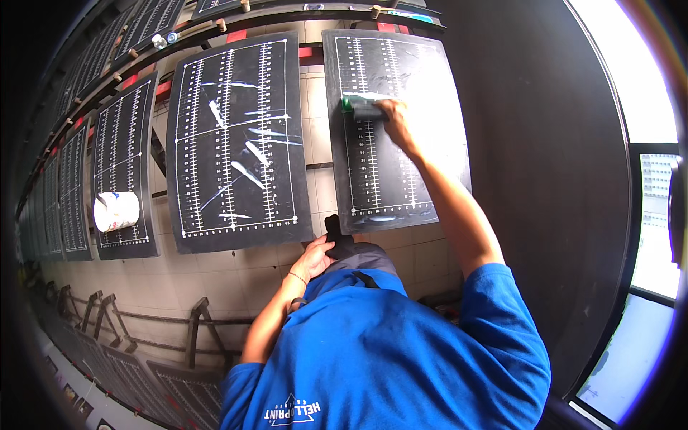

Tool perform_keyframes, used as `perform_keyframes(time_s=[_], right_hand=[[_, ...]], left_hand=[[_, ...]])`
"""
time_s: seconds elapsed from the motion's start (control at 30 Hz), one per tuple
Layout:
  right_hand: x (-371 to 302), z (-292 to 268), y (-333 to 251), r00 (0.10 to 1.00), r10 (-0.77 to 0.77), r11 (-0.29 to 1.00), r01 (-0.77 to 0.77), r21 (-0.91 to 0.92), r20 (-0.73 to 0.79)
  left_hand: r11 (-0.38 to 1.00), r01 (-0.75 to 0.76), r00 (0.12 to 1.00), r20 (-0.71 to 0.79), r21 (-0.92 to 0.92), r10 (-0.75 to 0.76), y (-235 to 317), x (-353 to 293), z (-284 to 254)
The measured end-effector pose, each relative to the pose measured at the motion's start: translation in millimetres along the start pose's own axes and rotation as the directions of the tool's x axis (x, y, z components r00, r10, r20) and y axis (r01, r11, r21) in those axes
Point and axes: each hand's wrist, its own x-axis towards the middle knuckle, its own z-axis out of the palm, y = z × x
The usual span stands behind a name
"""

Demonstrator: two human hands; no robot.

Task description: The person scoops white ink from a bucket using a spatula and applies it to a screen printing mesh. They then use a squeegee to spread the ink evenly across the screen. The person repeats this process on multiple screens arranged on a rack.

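My right hand is closed on a dark squeegee with a green edge. The squeegee lies across the upper part of the right-hand black board, which carries white scale lines and a white border. A streak of white paste runs along the tool's far side, and strong glare hides much of the board's right half. Low by my thigh, my left hand rests against the dark trousers, its fingers loosely stretched and no object visible in them.
Left of the gap stands another marked black board with several white paste smears. A white tub sits on the board beyond it. Dark rails with wooden pegs run along the far side; metal frames stand behind me. A dark wall rises at right.
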Motion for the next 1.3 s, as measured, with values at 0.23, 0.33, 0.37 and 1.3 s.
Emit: perform_keyframes(time_s=[0.23,0.33,0.37,1.3], right_hand=[[-186.5,-88.6,-99.4,0.994,-0.008,0.998,0.014,-0.053,0.111],[-238.5,-108.4,-123.0,0.978,0.042,0.996,-0.025,-0.089,0.205],[-248.7,-108.4,-126.6,0.974,0.045,0.995,-0.025,-0.095,0.22],[58.2,16.5,12.4,0.976,-0.148,0.982,0.126,-0.142,-0.159]], left_hand=[[0.998,-0.033,0.997,0.063,-0.052,0.036,-2.6,16.0,5.6],[1.0,0.002,0.999,0.045,0.011,-0.002,-5.0,32.5,2.1],[0.998,0.026,0.999,0.023,0.051,-0.027,-0.7,30.9,10.1],[0.943,-0.223,0.963,-0.204,-0.248,0.174,-38.9,1.6,6.9]])
